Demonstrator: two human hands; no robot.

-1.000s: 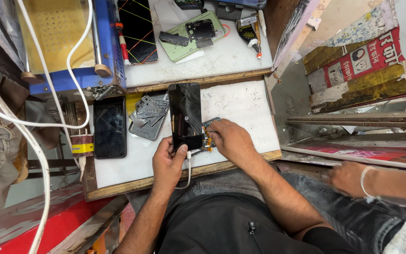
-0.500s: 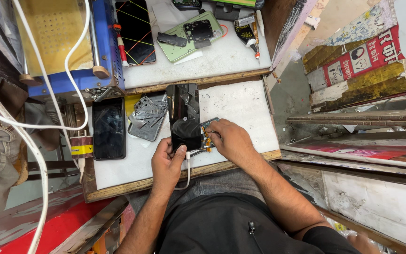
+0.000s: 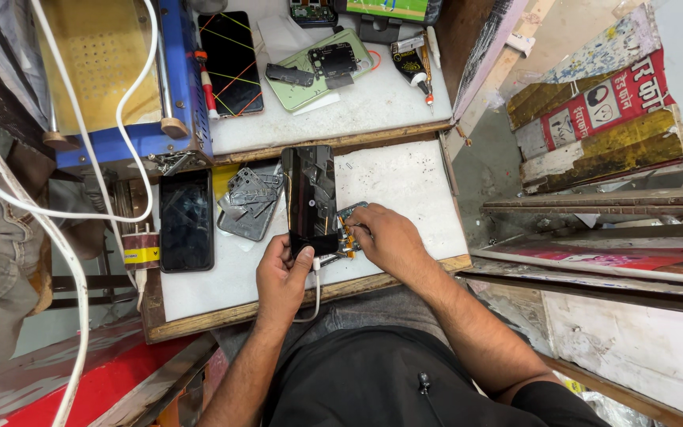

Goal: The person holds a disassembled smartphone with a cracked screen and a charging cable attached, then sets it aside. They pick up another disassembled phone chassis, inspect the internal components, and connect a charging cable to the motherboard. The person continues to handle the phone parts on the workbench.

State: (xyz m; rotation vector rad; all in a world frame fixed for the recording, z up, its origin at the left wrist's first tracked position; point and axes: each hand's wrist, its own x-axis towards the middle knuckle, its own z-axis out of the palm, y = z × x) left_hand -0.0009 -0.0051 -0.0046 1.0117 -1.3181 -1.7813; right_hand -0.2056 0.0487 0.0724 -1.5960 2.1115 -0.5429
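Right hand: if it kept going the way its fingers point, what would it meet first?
The right hand points left, fingers on the small circuit part; next in line would be the black phone held by the left hand, though depth is unclear.

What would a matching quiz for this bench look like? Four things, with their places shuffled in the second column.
Things:
1. black phone screen
2. dark phone
3. green back cover
4. grey metal frame

Places:
A. upper shelf, small black parts on it
B. gripped at its bottom end by the left hand
C. lying flat near the white board's left edge
D. between the two dark screens, partly over a yellow patch

Pairs: 1-B, 2-C, 3-A, 4-D
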